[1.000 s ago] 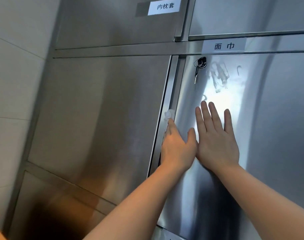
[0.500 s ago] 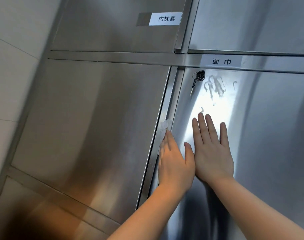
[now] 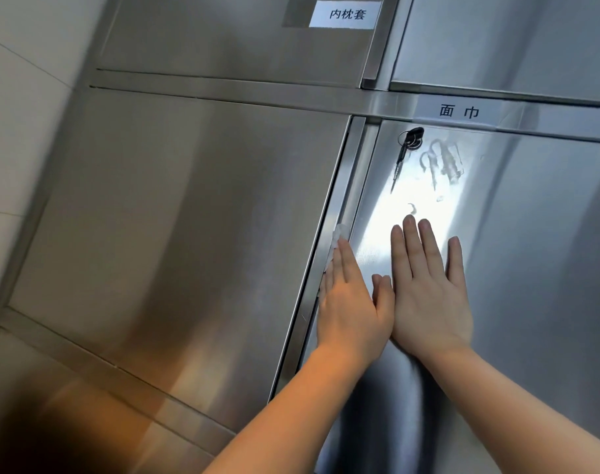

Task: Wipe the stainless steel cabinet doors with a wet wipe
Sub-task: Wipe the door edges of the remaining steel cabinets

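Stainless steel cabinet doors fill the view. My left hand [image 3: 351,302] lies flat with straight fingers along the left edge of the right-hand door [image 3: 531,268], pressing a white wet wipe [image 3: 440,234] against the seam; only the wipe's tip shows above my fingertips. My right hand [image 3: 428,292] rests flat and open on the same door, just right of the left hand, thumbs nearly touching. The left-hand door [image 3: 189,217] is beside them, untouched.
A key [image 3: 406,145] hangs in the lock at the right door's top left corner, with smeared wet streaks [image 3: 444,162] beside it. White labels [image 3: 459,111] sit on the frame above. A tiled wall [image 3: 18,114] bounds the cabinet on the left.
Both hands stay flat on the door edge. The view has shifted slightly, so the hands and wipe sit a little lower against the door; the wipe slides along the seam.
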A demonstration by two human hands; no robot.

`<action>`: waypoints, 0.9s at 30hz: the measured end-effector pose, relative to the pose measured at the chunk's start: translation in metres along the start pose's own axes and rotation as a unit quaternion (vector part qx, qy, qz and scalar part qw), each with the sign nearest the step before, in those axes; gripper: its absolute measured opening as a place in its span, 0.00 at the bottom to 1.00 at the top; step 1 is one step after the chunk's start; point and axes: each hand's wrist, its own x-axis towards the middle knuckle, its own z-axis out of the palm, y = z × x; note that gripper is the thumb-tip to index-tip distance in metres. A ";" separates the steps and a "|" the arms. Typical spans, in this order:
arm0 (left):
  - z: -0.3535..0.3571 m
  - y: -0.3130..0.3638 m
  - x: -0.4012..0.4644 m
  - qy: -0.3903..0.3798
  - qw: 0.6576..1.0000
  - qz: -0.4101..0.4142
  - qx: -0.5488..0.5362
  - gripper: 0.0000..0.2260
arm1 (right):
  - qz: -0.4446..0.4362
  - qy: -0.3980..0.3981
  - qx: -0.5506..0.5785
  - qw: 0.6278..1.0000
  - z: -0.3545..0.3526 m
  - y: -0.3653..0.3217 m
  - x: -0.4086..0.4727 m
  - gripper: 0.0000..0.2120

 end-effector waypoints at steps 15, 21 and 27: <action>0.013 0.001 0.030 0.018 0.999 0.018 -0.022 0.38 | 0.012 0.028 -0.008 0.999 0.001 -0.002 0.001 0.32; 0.015 -0.009 -0.009 0.025 0.999 -0.015 -0.029 0.38 | -0.002 0.015 -0.010 1.000 0.003 0.000 0.001 0.33; 0.010 -0.005 -0.014 0.030 0.991 -0.025 -0.127 0.32 | 0.003 0.012 -0.003 1.000 0.001 -0.001 0.000 0.33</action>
